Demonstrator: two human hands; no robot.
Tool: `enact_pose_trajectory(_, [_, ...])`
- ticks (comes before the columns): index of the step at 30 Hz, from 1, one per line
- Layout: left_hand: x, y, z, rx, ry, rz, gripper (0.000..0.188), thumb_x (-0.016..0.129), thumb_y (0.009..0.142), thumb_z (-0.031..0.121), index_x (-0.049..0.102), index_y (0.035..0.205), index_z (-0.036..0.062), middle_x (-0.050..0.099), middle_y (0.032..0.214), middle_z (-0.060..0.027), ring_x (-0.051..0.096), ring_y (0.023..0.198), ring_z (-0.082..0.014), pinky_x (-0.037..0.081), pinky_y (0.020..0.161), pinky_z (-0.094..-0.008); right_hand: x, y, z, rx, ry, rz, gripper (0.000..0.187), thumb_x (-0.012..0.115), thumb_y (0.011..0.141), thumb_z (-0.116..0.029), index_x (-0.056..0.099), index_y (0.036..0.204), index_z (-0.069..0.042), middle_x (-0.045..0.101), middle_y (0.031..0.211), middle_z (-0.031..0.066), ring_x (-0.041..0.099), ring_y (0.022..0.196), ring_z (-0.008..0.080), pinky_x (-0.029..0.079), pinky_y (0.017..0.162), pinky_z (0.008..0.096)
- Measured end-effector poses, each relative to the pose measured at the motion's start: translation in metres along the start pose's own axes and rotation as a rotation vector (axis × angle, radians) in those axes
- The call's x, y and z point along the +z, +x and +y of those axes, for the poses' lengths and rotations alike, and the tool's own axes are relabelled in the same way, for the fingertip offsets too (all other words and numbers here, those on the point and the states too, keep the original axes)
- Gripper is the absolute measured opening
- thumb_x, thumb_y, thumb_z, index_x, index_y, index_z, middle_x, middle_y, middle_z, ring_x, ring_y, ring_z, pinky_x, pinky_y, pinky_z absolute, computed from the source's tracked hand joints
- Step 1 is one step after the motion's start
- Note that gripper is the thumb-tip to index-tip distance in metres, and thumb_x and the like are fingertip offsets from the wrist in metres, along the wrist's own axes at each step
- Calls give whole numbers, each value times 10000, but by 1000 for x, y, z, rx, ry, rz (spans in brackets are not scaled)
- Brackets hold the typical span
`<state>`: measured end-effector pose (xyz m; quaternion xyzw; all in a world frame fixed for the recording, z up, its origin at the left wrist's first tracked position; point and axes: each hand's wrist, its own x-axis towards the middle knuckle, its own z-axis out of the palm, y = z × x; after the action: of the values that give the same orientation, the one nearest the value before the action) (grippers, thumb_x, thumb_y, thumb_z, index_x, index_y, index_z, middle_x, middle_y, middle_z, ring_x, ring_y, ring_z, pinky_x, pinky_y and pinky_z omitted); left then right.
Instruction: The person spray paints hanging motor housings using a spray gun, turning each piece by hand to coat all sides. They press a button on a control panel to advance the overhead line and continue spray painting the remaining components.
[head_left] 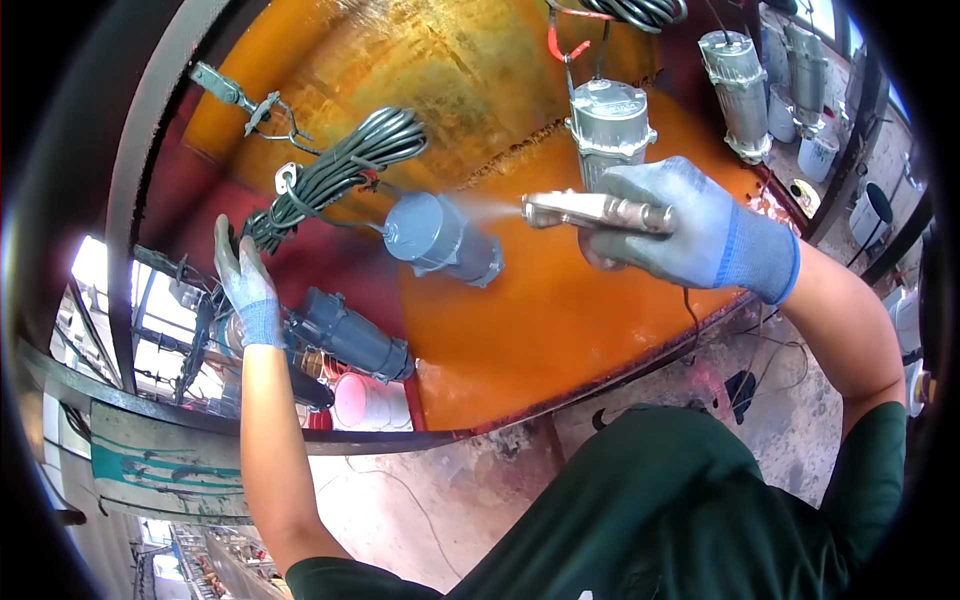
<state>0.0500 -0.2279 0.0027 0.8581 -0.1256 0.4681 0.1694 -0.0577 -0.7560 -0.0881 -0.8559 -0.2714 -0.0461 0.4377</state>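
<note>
My right hand (670,225), in a grey glove with a blue cuff, is closed around a metal spray gun (600,211). From its nozzle a pale mist spreads left onto a blue-grey cylindrical motor housing (432,238), which is tilted. A bundle of coiled black cable (335,180) joins this housing's top and is linked by a wire hook to a metal hanger (225,88). My left hand (247,285), gloved alike, is at the lower left end of the bundle, fingers about it; the far side of its grip is hidden.
A bare silver housing (612,120) hangs behind the gun, another (738,95) farther right. At lower left is a blue-grey housing (352,335) beside a pink-and-white bucket (368,402). An orange-stained panel (530,340) backs the spraying, with a dark metal frame (128,220) at left.
</note>
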Motion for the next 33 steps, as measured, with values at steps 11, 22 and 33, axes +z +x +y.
enact_pose_trajectory(11, [24,-13,150,140,-328,-177,448,527,1058,160,595,1459,-26,567,1497,-202,548,1376,-295,417,1174,-408,-9,3,4,-30,159,-112,150,719,935,-185,689,879,-50,734,768,67,734,725,214,574,685,353])
enact_pose_trajectory(22, [0,-39,133,6,-419,-184,301,524,1062,141,666,1257,-39,631,1407,-200,580,1327,-287,414,1164,-413,-54,90,-11,-217,-52,-60,350,714,972,-243,708,1251,-32,746,850,97,712,708,145,574,653,311])
enact_pose_trajectory(33, [-2,-46,77,-90,-487,-140,368,551,1076,246,645,1218,-80,569,1464,-230,557,1297,-248,405,1128,-368,-53,159,-73,-106,50,-264,311,695,985,-292,697,999,19,735,743,108,732,669,154,566,635,310])
